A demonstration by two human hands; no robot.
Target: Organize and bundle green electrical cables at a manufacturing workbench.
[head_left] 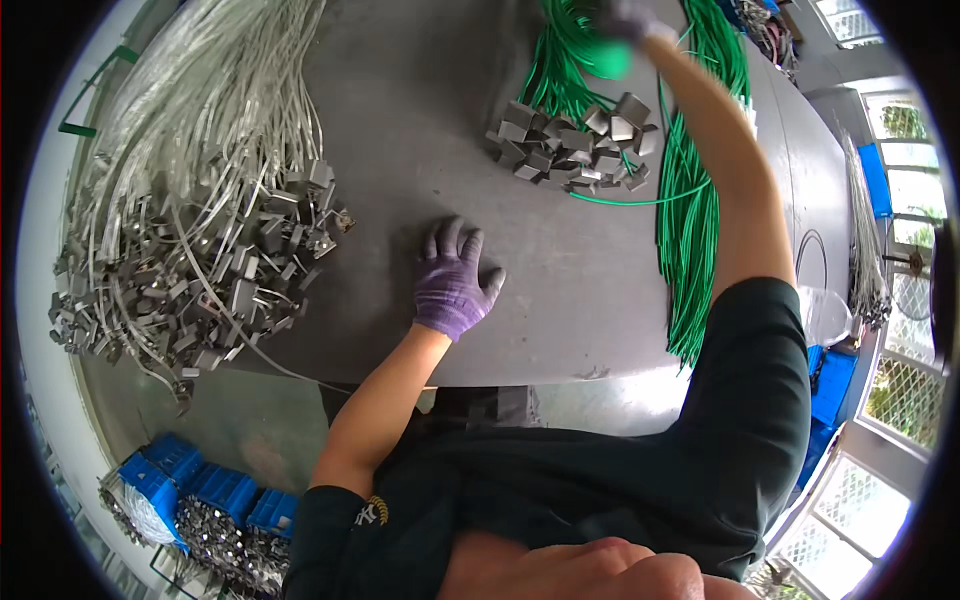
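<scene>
My left hand point(453, 283), in a purple glove with grey fingertips, rests flat on the dark table point(390, 160) with its fingers spread and nothing in it. My right arm stretches to the far side, where my gloved right hand point(632, 20) is smeared by motion beside a bundle of green cables point(566, 60). A blurred green patch lies just below that hand; whether the fingers hold anything cannot be made out. Grey metal pieces point(570, 145) sit in a cluster at the near end of this bundle. One green cable point(630, 200) curves from the cluster to the right.
A large heap of clear-sheathed cables point(210, 110) with metal ends point(240, 270) covers the table's left side, some hanging over the edge. Long green cables point(688, 250) droop over the right front edge. Blue bins point(225, 490) of metal parts stand on the floor at lower left.
</scene>
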